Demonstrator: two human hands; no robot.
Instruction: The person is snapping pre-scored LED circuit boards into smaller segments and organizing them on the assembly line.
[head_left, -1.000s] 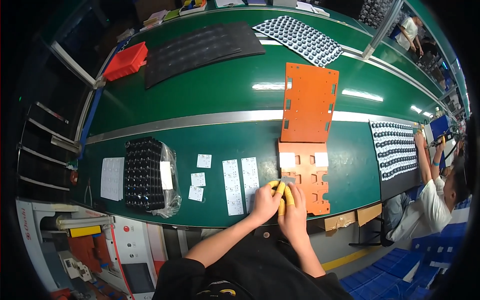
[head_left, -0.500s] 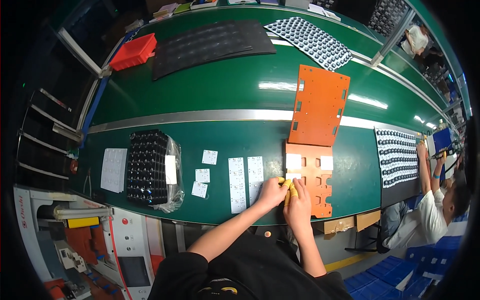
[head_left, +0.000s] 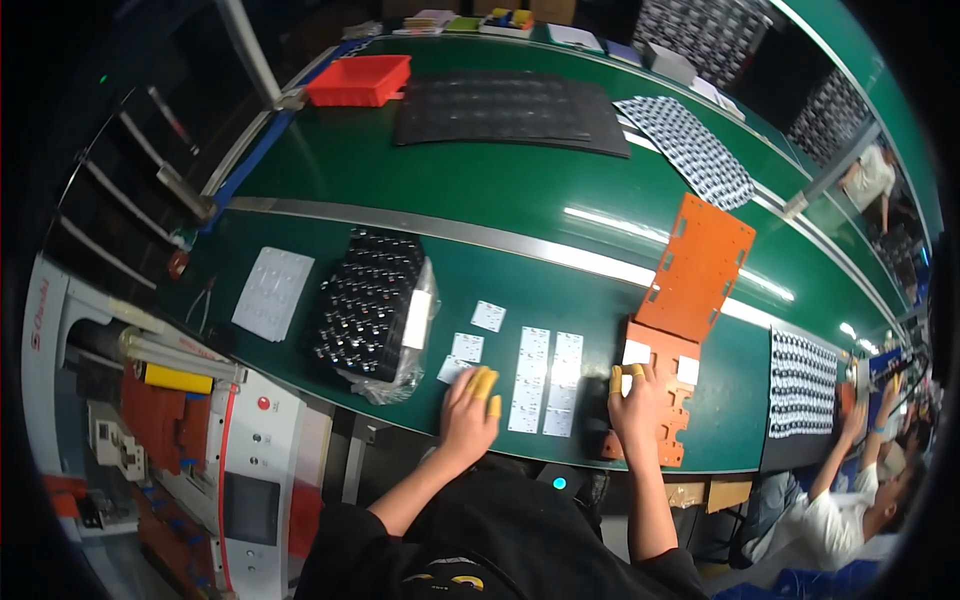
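Observation:
My left hand (head_left: pixel 470 418), with yellow finger cots, reaches over the nearest of three small white square circuit boards (head_left: pixel 455 368); its fingers are apart and their tips seem to touch that board. My right hand (head_left: pixel 640 410), also in yellow cots, rests on the lower half of a hinged orange fixture (head_left: pixel 672 425). Its fingers lie apart over a white board in a left slot, mostly hidden under them. Two more white boards sit in the fixture's top slots, left (head_left: pixel 636 352) and right (head_left: pixel 687 371). The orange lid (head_left: pixel 703 265) stands folded back.
Two long white board strips (head_left: pixel 528 380) lie between my hands. Leftward are a stack of black trays (head_left: pixel 370 300) in plastic wrap and white sheets (head_left: pixel 272 295). Black mats (head_left: pixel 500 108) and a red bin (head_left: pixel 358 80) lie farther back. A co-worker (head_left: pixel 820 520) works at the right.
My left hand has left the fixture and moved left to the small boards. My right hand stays at the fixture. The view has shifted and tilted.

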